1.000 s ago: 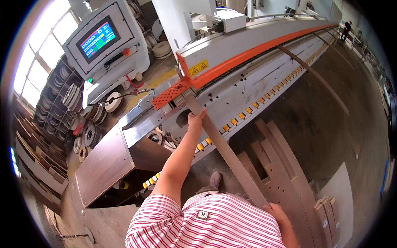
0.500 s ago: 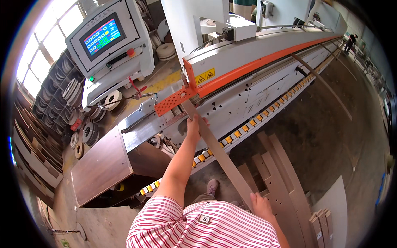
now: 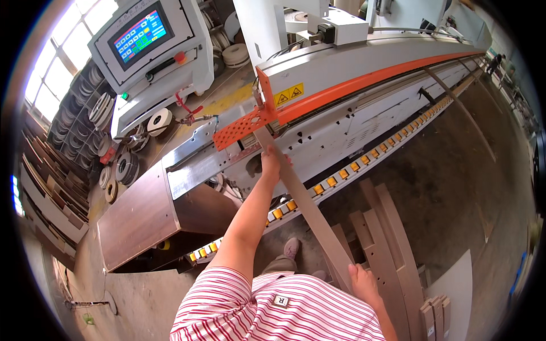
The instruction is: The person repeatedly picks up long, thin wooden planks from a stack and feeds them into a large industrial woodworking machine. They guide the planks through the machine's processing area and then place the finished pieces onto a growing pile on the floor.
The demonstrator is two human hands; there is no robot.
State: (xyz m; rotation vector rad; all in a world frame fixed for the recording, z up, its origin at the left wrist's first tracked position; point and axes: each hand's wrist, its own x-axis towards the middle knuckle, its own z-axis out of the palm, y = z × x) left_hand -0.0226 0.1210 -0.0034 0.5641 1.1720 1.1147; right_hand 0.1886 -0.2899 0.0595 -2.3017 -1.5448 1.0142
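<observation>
A long, narrow grey-brown board (image 3: 311, 211) slants from the front end of a long edge-banding machine (image 3: 324, 128) down toward my right side. Its far end meets the machine beside the perforated orange guard (image 3: 242, 132). Close to that end, my left hand (image 3: 271, 163) is closed around the board, with some fingertips showing past its right edge. Lower down, my right hand (image 3: 363, 278) grips the near end, thumb on top and the other fingers partly hidden.
Yellow rollers (image 3: 332, 182) line the machine's lower edge. More brown boards (image 3: 387, 256) lie to my right. A brown cabinet (image 3: 139, 219) stands at left, under a control panel (image 3: 142, 37). Rolls of edging (image 3: 126, 167) sit behind it. A distant person (image 3: 495, 63) is at far right.
The view has shifted slightly, so the machine appears a little higher and further right. Both hands keep their hold on the board, with no clear movement along the machine.
</observation>
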